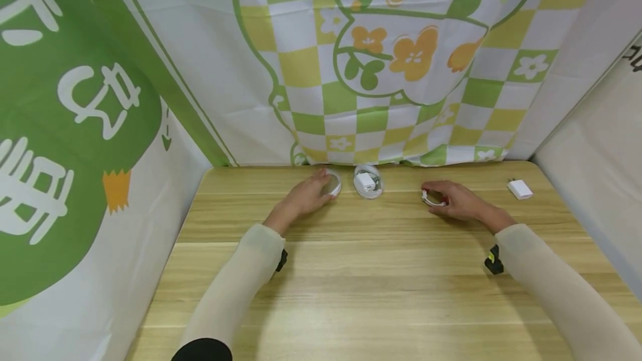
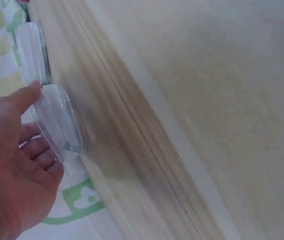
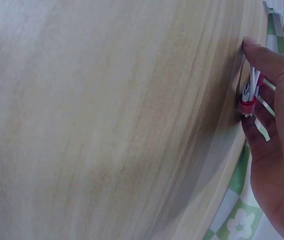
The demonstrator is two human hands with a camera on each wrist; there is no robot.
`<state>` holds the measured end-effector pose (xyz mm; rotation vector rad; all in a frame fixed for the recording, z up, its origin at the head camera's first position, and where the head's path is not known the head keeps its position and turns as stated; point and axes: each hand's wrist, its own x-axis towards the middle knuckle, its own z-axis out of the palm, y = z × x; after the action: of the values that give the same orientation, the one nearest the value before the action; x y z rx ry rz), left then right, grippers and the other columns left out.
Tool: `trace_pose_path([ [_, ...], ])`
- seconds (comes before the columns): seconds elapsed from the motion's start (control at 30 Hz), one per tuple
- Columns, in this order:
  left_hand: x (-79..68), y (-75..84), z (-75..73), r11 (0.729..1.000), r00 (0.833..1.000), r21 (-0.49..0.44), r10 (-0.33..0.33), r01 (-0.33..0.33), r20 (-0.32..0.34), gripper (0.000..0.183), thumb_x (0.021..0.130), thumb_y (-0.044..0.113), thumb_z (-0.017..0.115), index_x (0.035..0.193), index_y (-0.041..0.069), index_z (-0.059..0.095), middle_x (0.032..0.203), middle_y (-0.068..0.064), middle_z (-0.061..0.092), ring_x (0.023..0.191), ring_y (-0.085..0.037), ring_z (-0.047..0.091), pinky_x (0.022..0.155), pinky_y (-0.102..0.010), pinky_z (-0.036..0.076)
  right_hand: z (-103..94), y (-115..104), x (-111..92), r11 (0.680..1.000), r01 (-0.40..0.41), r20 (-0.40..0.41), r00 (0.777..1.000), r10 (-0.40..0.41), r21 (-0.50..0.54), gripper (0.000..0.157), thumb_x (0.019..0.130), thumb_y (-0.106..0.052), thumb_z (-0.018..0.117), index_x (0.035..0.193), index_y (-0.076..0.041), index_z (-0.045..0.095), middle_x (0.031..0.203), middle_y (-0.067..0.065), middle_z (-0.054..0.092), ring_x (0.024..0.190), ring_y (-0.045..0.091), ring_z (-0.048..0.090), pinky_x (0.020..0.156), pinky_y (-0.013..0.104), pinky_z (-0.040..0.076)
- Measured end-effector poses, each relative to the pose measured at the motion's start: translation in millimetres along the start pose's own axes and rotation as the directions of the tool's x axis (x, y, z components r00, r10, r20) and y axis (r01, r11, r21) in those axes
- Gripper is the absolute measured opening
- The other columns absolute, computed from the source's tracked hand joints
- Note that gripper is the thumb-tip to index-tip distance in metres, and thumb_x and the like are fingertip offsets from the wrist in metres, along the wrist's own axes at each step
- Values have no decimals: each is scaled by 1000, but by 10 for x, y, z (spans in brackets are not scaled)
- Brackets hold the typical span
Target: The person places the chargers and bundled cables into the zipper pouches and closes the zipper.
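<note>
Holding clear case (image 2: 57, 112) in left hand (image 1: 307, 194), partly hidden white cable (image 3: 252, 84) in right hand (image 1: 460, 201)

Pouch (image 2: 59, 112): clear, glossy plastic. Cable (image 3: 253, 82): smooth plastic. Tabletop (image 1: 351, 299): wood-grained, faint sheen. Backdrop (image 1: 200, 71): creased cloth.

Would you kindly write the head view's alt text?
A left hand grips a clear round case, a right hand a looped white cable, at a wooden table; between them lies another round case, at right a white plug.
</note>
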<state>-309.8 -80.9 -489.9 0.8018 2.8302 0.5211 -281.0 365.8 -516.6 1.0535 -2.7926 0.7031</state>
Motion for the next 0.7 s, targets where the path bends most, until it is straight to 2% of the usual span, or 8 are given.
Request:
trace_pose_path([
  [0.23,-147,48,16,998,998,21,-59,60,-22,65,106,36,65,157,0,46,170,-24,29,160,-36,27,126,-55,32,-37,-17,32,998,62,3,998,-61,-12,58,83,-9,89,134,8,66,121,20,72,80,18,61,70,32,51],
  [0.37,-214,77,35,996,997,48,-69,71,-38,62,106,38,66,152,0,52,169,-23,32,159,-36,29,123,-57,37,-83,-44,36,999,50,42,998,-50,-20,57,84,-8,88,134,8,66,125,21,72,78,16,60,69,32,50],
  [0.7,-307,211,50,990,988,65,-118,125,-97,66,103,42,69,153,2,52,166,-23,37,155,-37,37,111,-60,51,-146,-109,68,999,-1,112,994,7,-47,60,86,-11,88,138,5,65,128,20,71,84,18,61,73,35,52],
])
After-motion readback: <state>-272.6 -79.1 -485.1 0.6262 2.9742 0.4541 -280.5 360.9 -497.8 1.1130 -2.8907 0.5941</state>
